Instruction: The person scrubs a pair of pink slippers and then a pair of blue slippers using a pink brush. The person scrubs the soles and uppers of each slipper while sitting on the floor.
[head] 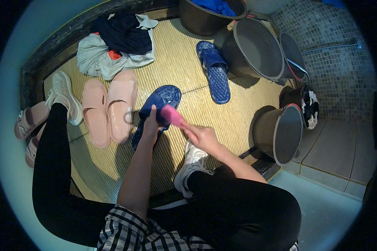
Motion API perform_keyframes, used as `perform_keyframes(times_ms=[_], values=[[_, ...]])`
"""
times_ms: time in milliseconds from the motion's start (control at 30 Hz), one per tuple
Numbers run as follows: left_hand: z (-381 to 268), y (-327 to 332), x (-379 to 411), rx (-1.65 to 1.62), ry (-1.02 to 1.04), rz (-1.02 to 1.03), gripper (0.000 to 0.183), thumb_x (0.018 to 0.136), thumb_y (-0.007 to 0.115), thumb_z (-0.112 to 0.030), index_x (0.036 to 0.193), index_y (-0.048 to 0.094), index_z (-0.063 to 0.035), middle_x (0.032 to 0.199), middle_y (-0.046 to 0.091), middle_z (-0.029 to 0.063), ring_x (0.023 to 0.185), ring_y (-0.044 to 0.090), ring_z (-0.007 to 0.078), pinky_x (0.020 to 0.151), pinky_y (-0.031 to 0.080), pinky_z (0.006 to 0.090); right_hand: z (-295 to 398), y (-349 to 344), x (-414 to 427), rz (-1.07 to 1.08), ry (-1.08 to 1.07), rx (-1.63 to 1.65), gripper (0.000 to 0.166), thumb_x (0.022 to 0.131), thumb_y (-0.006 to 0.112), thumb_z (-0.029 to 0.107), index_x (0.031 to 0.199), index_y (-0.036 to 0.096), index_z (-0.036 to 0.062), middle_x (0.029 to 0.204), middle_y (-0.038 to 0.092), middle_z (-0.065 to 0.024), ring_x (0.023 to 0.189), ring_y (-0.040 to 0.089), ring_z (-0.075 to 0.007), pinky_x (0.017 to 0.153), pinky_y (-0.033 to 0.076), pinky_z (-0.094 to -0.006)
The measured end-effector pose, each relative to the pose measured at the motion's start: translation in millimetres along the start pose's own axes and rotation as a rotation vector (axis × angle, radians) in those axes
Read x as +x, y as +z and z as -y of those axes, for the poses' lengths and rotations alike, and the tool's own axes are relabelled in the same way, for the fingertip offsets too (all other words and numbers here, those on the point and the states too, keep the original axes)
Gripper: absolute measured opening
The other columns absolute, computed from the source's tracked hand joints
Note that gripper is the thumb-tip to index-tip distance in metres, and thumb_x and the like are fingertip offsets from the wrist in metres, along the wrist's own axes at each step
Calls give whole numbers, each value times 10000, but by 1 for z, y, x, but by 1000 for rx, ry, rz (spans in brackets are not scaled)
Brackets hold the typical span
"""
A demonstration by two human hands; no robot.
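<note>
My left hand (152,125) grips a dark blue slide sandal (168,92) by its strap, holding it above the ribbed floor. White foam or suds show on its toe end. In my right hand (204,136) is a pink brush (172,115), blurred, its head against or just beside the sandal's strap; contact is hard to tell. The matching blue slide (218,80) lies farther off to the right, with whitish suds on its strap and toe. A pair of pink slides (95,122) rests side by side just left of my left hand, looking wet.
A pile of clothes (122,44) lies at the back left. Dark buckets (257,47) line the right, one basin (201,18) holding blue cloth. Another bucket (270,135) stands nearer. More pink sandals (34,120) sit at far left. A metal tap (333,47) juts from the tiled wall.
</note>
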State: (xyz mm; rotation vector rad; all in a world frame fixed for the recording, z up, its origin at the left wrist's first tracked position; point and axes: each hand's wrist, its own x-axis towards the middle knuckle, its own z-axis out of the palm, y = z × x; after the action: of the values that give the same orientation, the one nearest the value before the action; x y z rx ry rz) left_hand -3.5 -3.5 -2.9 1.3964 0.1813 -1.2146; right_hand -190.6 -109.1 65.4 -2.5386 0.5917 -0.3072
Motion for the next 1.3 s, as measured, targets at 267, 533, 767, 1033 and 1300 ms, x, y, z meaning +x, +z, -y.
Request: perform_keyframes(times_ms=[267,533,767,1033,1300], values=[[13,-17,17,-65,-12,94,660,942,421,-678,853,638,-62,731,576,3,606,487,111,546,380,271,21,3,3,101,-55,105,365,960,588,253,1303,616,131,577,624,-126,410,560,-219,412,465,-351],[-3,-5,-2,21,-29,20,653,941,427,-676,812,634,-71,733,574,8,629,523,111,557,412,260,23,-9,11,90,46,44,386,949,592,247,1308,606,105,559,598,-146,417,563,-258,434,458,-378],[-8,4,-9,15,-33,8,674,952,436,-648,977,657,-12,900,646,64,748,618,138,646,505,274,-4,-3,18,4,252,-54,379,965,579,289,1300,614,115,544,599,-127,403,561,-222,403,453,-350],[7,-21,8,16,-31,143,755,923,452,-688,1093,619,29,991,641,81,865,631,170,706,529,301,14,-4,11,72,59,-13,401,949,595,242,1312,596,70,544,585,-118,400,541,-236,412,440,-361],[31,-47,31,-201,-75,273,622,948,483,-624,1110,629,-41,954,664,40,810,622,130,639,492,282,38,2,7,64,-70,39,393,952,588,228,1332,592,128,534,580,-94,402,543,-223,403,432,-353]])
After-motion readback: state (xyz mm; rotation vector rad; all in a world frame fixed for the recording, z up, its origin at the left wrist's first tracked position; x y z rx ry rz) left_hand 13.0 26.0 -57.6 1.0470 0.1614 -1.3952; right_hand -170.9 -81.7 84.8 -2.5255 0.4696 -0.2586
